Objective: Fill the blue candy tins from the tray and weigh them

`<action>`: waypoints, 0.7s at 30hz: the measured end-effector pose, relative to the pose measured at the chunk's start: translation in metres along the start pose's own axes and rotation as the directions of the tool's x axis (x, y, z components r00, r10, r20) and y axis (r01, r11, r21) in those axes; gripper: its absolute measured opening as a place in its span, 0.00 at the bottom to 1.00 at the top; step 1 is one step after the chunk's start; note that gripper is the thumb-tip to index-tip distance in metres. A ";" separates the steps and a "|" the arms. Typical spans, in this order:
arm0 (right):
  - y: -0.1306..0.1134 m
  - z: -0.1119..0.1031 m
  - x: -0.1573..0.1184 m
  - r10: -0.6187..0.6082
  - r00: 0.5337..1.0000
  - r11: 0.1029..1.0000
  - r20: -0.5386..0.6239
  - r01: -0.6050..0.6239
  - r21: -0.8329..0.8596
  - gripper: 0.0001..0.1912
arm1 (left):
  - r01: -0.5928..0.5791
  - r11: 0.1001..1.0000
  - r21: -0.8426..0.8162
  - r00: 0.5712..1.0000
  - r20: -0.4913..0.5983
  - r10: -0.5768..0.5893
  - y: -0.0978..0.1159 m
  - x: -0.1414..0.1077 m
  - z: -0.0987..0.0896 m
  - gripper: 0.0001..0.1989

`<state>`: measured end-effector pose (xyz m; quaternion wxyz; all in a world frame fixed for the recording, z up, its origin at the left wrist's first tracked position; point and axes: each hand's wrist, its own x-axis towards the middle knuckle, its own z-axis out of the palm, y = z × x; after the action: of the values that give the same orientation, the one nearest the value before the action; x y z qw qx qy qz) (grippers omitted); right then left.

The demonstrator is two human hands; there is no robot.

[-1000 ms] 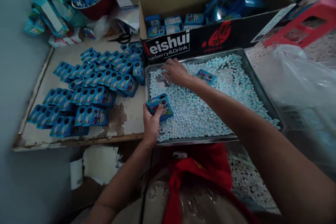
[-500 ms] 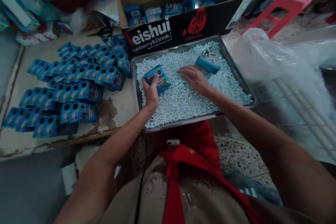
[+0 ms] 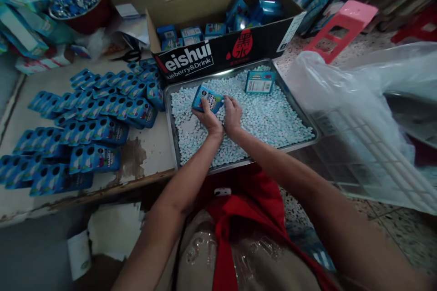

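A metal tray is spread with small pale blue and white candies. Over its left half, my left hand grips a small blue box, thumb on the printed face. My right hand is cupped against the box's right side, fingers bent; whatever lies in the palm is hidden. Another blue box rests on the candies near the tray's back, its label side showing.
Rows of blue boxes stand on the worn table at left. Behind the tray is a black carton with more boxes. A red bowl, scissors, pink stool and plastic-covered rack surround.
My right hand has moved left from the middle of the candies to the held box. The other box, tipped before, now lies with its label showing. The camera view has shifted.
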<state>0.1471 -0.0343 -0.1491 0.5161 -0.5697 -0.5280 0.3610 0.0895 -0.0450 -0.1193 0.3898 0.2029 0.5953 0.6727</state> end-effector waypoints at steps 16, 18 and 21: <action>-0.084 -0.042 0.050 0.073 0.990 0.720 0.118 -0.135 0.681 0.28 | -0.540 0.766 0.349 0.766 0.581 0.275 0.091 0.034 -0.077 0.21; -0.098 -0.038 0.052 0.043 0.992 0.765 0.116 -0.107 0.635 0.29 | -0.535 0.776 0.335 0.757 0.598 0.263 0.091 0.033 -0.075 0.20; -0.108 -0.035 0.053 0.009 0.993 0.827 0.114 -0.071 0.558 0.29 | -0.503 0.802 0.323 0.771 0.588 0.246 0.091 0.030 -0.075 0.20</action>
<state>0.1650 0.0003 -0.0300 0.6242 -0.3840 -0.4132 0.5405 -0.0102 -0.0690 -0.0531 0.3282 0.5809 0.5556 0.4962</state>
